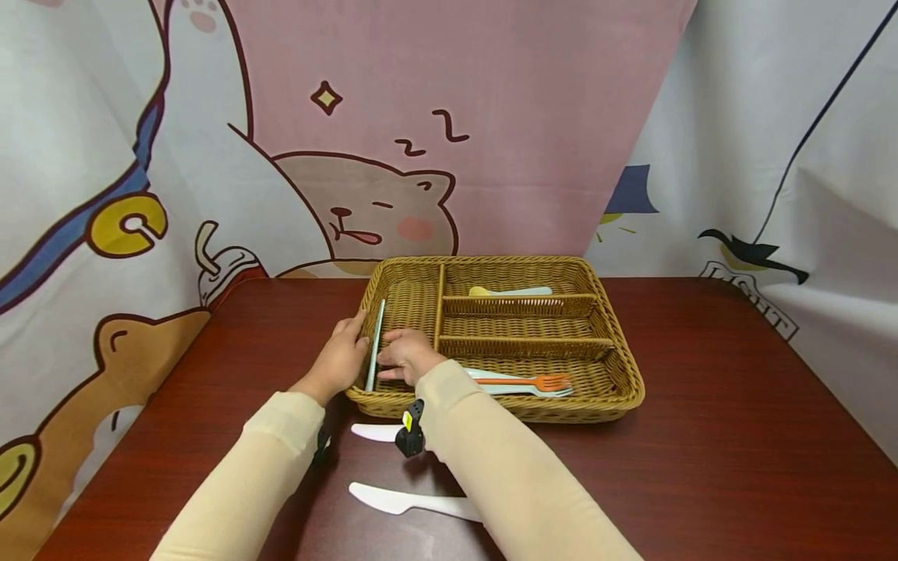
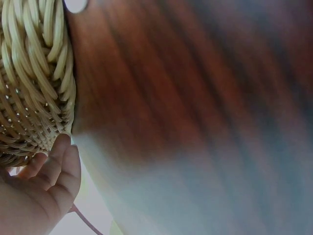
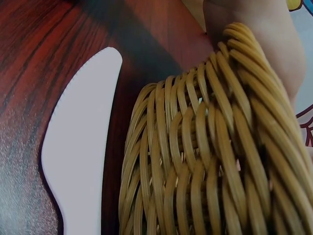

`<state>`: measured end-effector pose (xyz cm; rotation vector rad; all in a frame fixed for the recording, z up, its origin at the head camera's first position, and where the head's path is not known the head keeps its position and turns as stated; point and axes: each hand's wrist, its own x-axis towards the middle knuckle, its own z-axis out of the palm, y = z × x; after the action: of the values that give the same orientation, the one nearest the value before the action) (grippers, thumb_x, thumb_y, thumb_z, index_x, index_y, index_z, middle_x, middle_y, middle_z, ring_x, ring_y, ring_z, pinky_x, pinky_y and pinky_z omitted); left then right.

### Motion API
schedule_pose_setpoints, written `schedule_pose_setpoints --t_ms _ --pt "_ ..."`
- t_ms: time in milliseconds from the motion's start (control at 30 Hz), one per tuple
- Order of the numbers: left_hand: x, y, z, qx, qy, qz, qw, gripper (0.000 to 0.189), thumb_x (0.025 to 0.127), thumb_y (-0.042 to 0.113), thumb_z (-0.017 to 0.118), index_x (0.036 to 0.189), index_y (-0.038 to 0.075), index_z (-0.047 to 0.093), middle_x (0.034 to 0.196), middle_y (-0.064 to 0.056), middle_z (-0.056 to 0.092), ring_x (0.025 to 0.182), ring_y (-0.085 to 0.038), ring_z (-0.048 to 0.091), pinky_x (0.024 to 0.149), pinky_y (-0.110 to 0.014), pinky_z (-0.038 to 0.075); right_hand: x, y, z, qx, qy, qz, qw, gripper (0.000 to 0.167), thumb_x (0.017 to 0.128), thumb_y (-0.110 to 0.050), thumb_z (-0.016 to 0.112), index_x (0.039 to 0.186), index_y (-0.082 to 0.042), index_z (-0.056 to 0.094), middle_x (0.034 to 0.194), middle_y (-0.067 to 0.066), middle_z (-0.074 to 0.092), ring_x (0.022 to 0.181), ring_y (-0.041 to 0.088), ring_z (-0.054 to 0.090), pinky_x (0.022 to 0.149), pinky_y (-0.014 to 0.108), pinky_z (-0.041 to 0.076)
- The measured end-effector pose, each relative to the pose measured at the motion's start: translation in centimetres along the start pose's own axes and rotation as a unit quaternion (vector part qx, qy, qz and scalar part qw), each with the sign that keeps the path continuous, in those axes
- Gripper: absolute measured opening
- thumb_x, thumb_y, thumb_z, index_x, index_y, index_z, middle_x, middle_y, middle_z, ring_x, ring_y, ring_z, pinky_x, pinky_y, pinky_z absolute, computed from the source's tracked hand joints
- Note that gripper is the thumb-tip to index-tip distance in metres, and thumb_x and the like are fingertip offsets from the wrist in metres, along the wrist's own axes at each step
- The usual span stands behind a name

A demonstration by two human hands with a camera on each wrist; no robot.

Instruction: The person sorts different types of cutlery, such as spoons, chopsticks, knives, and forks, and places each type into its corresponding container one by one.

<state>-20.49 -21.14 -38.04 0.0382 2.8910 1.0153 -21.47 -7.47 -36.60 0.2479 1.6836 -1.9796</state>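
Note:
A wicker basket (image 1: 627,374) with several compartments stands on the table. My left hand (image 1: 338,360) grips its left side, thumb at the rim and fingers along the outside; the left wrist view shows those fingers against the weave. Inside the long left compartment a pale, thin utensil (image 1: 375,347) stands on its edge near the left wall. My right hand (image 1: 408,355) reaches into that compartment, fingers spread close beside the utensil; whether they touch it I cannot tell. In front of the basket lie a white knife (image 1: 375,432) and a second white knife (image 1: 393,499), both partly behind my right arm.
An orange fork (image 1: 550,382) lies with a pale fork (image 1: 561,393) in the front right compartment. At the back compartment is a yellow spoon (image 1: 479,291) beside a pale handle (image 1: 522,292). The dark red table (image 1: 730,405) meets a printed curtain (image 1: 519,140) behind.

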Motion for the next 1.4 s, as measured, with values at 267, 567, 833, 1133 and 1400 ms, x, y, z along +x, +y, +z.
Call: schedule_pose_setpoints --t_ms 267,567,833,1133,1400 --pt "0.0 0.0 0.0 -0.005 0.001 0.001 1.0 0.056 0.104 0.015 0.035 0.156 0.007 0.014 0.151 -0.023 0.025 0.137 -0.039 0.033 0.111 -0.053 0.027 0.0 0.1 0.1 -0.006 0.001 -0.001 1.0 0.05 0.087 0.019 0.053 0.135 0.008 0.047 0.115 0.028 0.058 0.108 0.037 0.061 0.09 0.047 0.051" --pt "0.1 -0.2 0.1 0.003 0.008 0.012 0.9999 0.056 0.104 0.014 0.035 0.156 0.006 0.015 0.15 -0.024 0.026 0.136 -0.04 0.034 0.112 -0.053 0.027 -0.2 -0.3 0.0 0.001 -0.003 0.003 1.0 0.048 0.09 0.015 0.051 0.137 0.004 0.048 0.125 0.028 0.055 0.117 0.036 0.056 0.092 0.044 0.051" --pt "0.1 -0.2 0.1 0.004 0.005 0.009 0.9999 0.056 0.104 0.014 0.035 0.156 0.006 0.014 0.15 -0.024 0.025 0.136 -0.041 0.033 0.111 -0.054 0.028 -0.6 -1.1 -0.5 -0.005 -0.016 -0.013 0.9998 0.045 0.094 0.008 0.052 0.138 0.001 0.048 0.128 0.025 0.055 0.12 0.034 0.055 0.094 0.043 0.05" --pt "0.1 -0.2 0.0 0.006 0.004 0.011 0.9999 0.056 0.104 0.014 0.034 0.155 0.005 0.014 0.15 -0.025 0.025 0.136 -0.041 0.033 0.111 -0.054 0.028 -2.1 -2.2 -1.3 -0.049 -0.042 -0.057 0.9963 0.04 0.094 0.001 0.057 0.134 -0.001 0.053 0.12 0.02 0.061 0.113 0.032 0.06 0.09 0.045 0.052" --pt "0.1 -0.3 0.0 0.005 0.002 0.012 0.9999 0.056 0.104 0.015 0.033 0.156 0.005 0.013 0.15 -0.025 0.025 0.137 -0.042 0.032 0.111 -0.055 0.027 -4.0 -2.8 -1.8 -0.109 -0.071 -0.105 0.9859 0.036 0.093 0.001 0.059 0.129 -0.002 0.057 0.108 0.015 0.061 0.107 0.033 0.062 0.084 0.045 0.055"
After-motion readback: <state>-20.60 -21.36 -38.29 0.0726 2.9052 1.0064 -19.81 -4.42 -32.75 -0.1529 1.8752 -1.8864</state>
